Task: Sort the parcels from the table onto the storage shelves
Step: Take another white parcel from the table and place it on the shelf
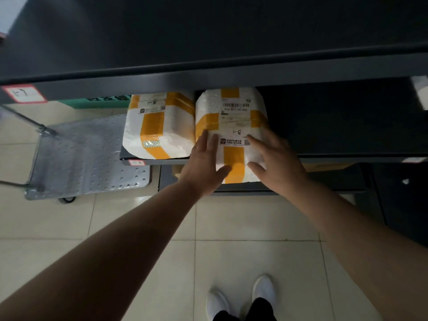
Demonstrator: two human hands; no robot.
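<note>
Left hand [203, 162] open, fingers straight, flat against left side of right parcel [234, 121], thumb across its near end. Right hand [276, 158] open, fingers spread, resting on parcel's top right. Both arms reach straight forward from bottom of frame. Parcel lies on dark shelf [335, 126] at centre, just beside second parcel [159, 126] to its left. Upper shelf [208, 79] overhangs both. Metal cart [88, 158] at left, white shoes [240, 297] at bottom.
</note>
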